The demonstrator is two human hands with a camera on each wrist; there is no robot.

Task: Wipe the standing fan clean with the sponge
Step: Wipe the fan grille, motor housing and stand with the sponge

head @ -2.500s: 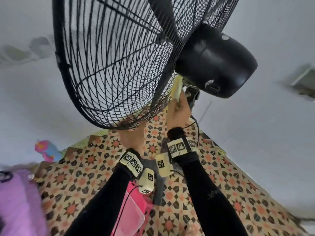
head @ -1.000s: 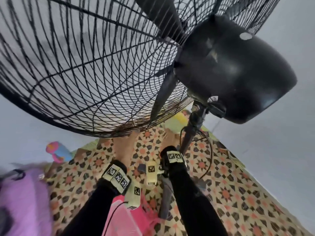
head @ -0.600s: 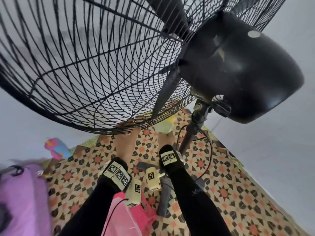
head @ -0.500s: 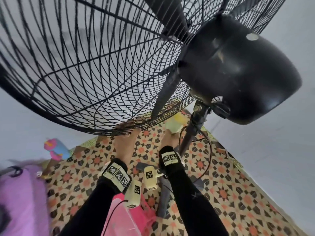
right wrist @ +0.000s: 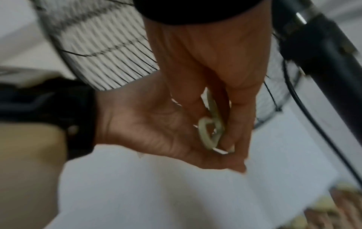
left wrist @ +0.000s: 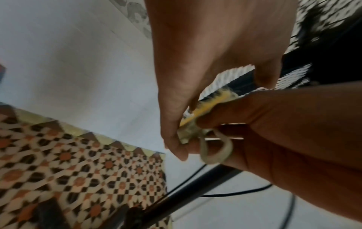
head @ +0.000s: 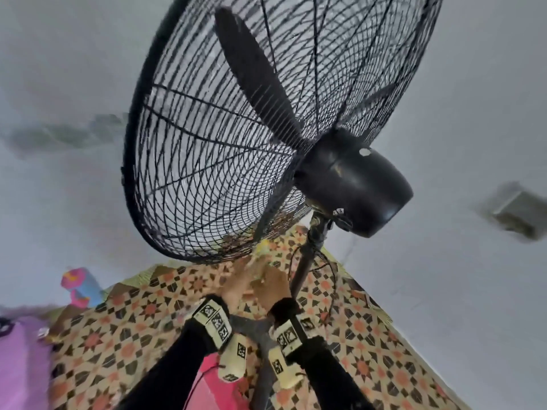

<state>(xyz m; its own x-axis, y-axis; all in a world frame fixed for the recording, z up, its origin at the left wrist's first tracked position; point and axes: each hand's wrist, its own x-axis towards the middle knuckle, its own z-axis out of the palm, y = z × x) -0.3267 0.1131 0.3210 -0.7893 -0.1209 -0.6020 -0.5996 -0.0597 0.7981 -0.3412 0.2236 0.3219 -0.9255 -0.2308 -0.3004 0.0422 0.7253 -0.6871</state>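
The black standing fan fills the head view, with its wire cage [head: 236,143], motor housing [head: 355,184] and pole [head: 305,267]. Just below the cage's lower rim my left hand [head: 236,284] and right hand [head: 273,287] are close together. Between them is the yellow sponge [head: 260,251], blurred there. In the left wrist view my left hand [left wrist: 176,131] pinches the sponge [left wrist: 207,105] by its edge, and my right hand [left wrist: 274,124] holds it from the other side. Its pale loop [right wrist: 209,133] hangs between the right hand's fingers [right wrist: 235,124] and the left palm [right wrist: 147,124].
A patterned floor mat [head: 118,335] lies under the fan, and a black cord [head: 328,279] loops beside the pole. A pink container [head: 207,389] sits below my arms. A pink and blue toy [head: 80,287] and something purple [head: 20,365] are at the left.
The fan head now looks farther and higher in view. My left hand has left the cage's rim and joined the right hand on the sponge, beside the pole.
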